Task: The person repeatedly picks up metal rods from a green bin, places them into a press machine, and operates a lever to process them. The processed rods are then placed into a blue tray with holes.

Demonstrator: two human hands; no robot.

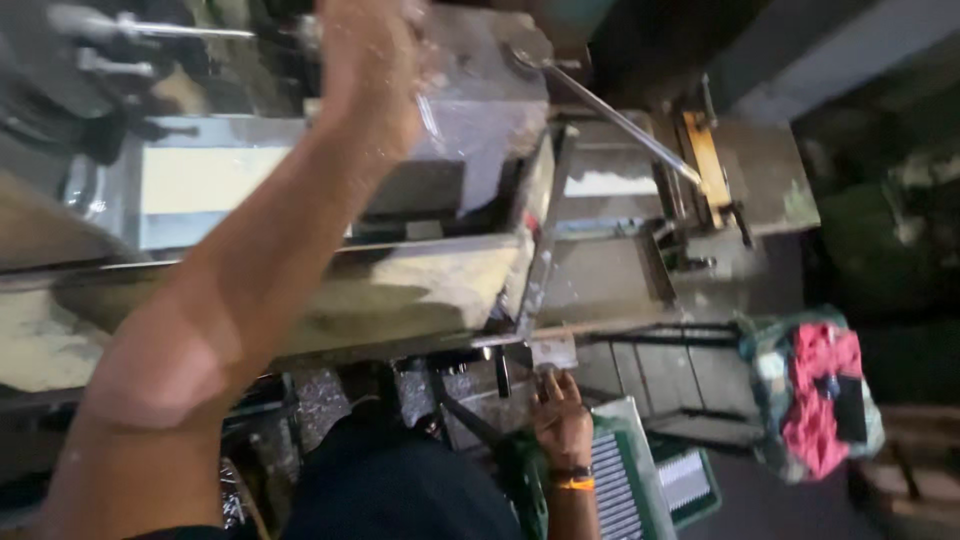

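Left hand (pixel 370 60) is raised at the machine's top, fingers closed on a clear plastic bag (pixel 470 130): thin, limp, slippery, best gripped at its gathered mouth. Right hand (pixel 560 415) rests low against the metal frame (pixel 600 335), fingers loosely together, empty.

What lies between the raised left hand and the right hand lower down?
In the head view, a metal trough holding pale powder lies between the left hand and the right hand.
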